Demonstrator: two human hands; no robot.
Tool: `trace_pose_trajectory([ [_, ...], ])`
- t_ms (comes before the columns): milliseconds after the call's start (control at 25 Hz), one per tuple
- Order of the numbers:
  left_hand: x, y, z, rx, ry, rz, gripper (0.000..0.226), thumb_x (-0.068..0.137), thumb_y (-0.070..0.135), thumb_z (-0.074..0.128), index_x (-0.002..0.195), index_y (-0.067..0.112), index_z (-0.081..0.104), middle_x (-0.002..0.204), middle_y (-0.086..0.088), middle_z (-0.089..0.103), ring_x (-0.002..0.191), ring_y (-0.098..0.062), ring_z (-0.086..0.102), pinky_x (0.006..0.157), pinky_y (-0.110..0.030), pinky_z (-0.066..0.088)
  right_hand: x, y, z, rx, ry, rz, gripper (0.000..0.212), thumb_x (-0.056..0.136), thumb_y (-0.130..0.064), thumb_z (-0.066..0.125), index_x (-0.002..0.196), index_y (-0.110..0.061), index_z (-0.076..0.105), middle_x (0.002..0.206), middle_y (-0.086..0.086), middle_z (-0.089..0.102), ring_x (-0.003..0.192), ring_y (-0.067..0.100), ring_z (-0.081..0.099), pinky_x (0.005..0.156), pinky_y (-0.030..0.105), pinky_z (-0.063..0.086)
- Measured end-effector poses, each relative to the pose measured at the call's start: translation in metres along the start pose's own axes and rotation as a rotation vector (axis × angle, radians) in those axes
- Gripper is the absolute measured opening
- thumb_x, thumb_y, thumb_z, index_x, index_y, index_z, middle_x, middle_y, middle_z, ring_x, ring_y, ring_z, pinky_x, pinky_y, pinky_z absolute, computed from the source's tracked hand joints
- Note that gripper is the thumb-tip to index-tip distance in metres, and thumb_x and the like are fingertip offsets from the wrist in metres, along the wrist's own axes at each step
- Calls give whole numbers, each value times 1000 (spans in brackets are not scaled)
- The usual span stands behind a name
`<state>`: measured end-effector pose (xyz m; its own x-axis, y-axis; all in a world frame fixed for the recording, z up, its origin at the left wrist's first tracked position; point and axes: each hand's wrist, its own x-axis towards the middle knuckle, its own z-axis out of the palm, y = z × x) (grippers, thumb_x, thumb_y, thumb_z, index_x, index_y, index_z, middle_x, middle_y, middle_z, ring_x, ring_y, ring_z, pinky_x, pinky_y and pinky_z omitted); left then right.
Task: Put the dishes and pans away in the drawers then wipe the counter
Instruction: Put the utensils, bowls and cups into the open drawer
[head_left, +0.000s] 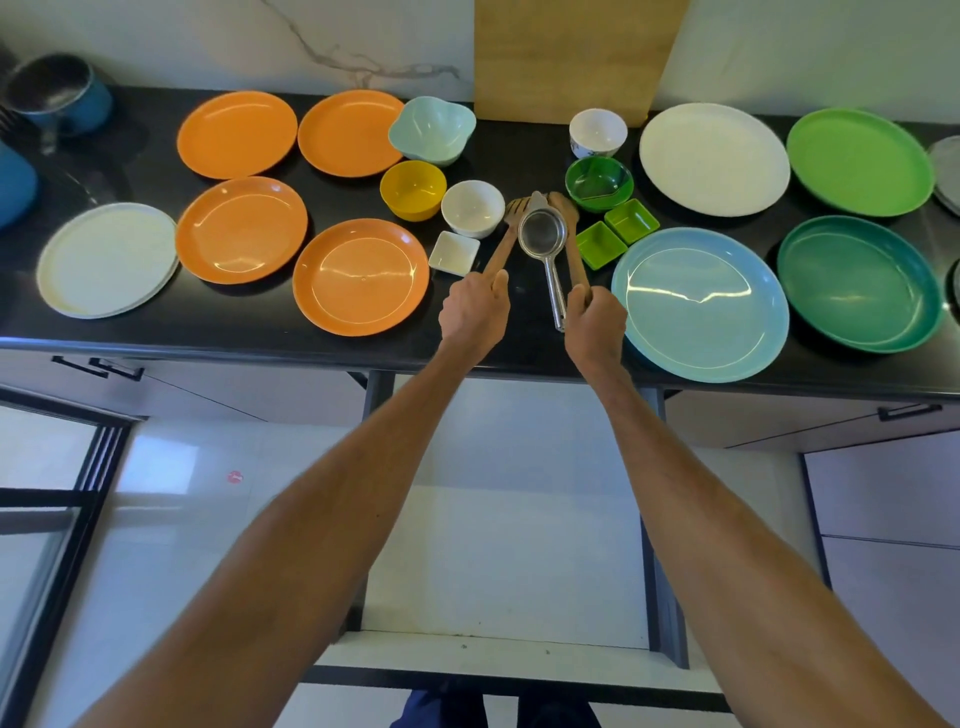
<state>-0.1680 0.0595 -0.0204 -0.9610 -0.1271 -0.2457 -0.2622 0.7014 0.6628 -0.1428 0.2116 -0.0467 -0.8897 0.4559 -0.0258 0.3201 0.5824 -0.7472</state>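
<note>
The left hand (475, 312) grips a wooden fork (503, 244), the right hand (595, 325) a wooden spoon (575, 260); a metal strainer (542, 236) lies between them on the black table (249, 322).

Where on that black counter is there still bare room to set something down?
Bare counter shows at the back left, between the blue pot and the orange plates; a smaller patch lies between the pale blue bowl and the patterned white bowl. Around the strainer, wooden fork and wooden spoon it is crowded, and the right-side plates nearly touch.
</note>
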Motion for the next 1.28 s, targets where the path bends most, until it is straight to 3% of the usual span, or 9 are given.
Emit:
trace_pose_trajectory([
  [120,0,-2,-5,-19,-34,-24,44,107,46,39,80,15,55,69,2,55,56,-8,51,50,-23,37,0,1,-3,100,-46,73,40,110,-23,43,98,6,69,82,11,60,62,8,51,47,4,33],
  [200,-1,-5,-8,7,-30,-37,47,108,47,36,74,18,51,67,2,53,55,-7,50,49,-23,37,-2,4,-3,173,-74,122,40,110,-24,43,102,6,69,86,12,63,69,12,56,50,5,35],
  [440,-12,0,-8,32,-3,12,47,108,48,34,76,19,52,67,3,53,56,-7,50,51,-23,40,-13,7,-2,343,-81,185,34,109,-25,43,96,-4,66,82,8,62,73,16,59,68,28,51],
  [640,-51,-12,7,-25,59,42,46,108,49,34,88,14,56,66,4,53,53,-6,48,49,-21,38,-46,17,-5,486,-93,214,29,107,-23,43,84,-17,60,69,-3,53,62,9,50,58,23,43],
  [760,-83,-33,22,-163,92,69,47,108,46,35,87,10,56,61,4,50,47,-8,43,44,-22,35,-79,28,-12,562,-126,247,28,109,-24,45,95,-13,66,74,-1,60,64,4,57,59,18,48],
  [1000,-163,-79,47,-172,89,305,35,110,36,37,92,11,54,60,7,44,44,-9,36,40,-30,38,-155,62,-36,600,-390,252,25,105,-26,56,119,-9,68,105,1,77,95,14,73,77,22,58],
  [1120,-206,-107,57,18,124,424,14,107,19,50,99,9,58,65,12,41,45,-5,33,45,-12,31,-187,86,-54,573,-545,251,24,98,-23,69,119,-12,70,110,0,78,104,13,74,88,24,59],
  [1200,-239,-129,64,-1,61,374,7,106,16,53,100,14,55,64,16,39,43,-7,36,43,-11,30,-212,108,-62,529,-604,298,27,93,-18,76,119,-14,70,110,-1,79,106,14,74,92,29,60],
  [1280,-271,-152,67,-38,-1,248,14,109,29,45,100,20,51,60,12,44,42,-10,41,39,-20,38,-238,136,-68,443,-610,358,28,89,-13,80,115,-15,72,106,-3,80,101,13,76,92,34,61],
])
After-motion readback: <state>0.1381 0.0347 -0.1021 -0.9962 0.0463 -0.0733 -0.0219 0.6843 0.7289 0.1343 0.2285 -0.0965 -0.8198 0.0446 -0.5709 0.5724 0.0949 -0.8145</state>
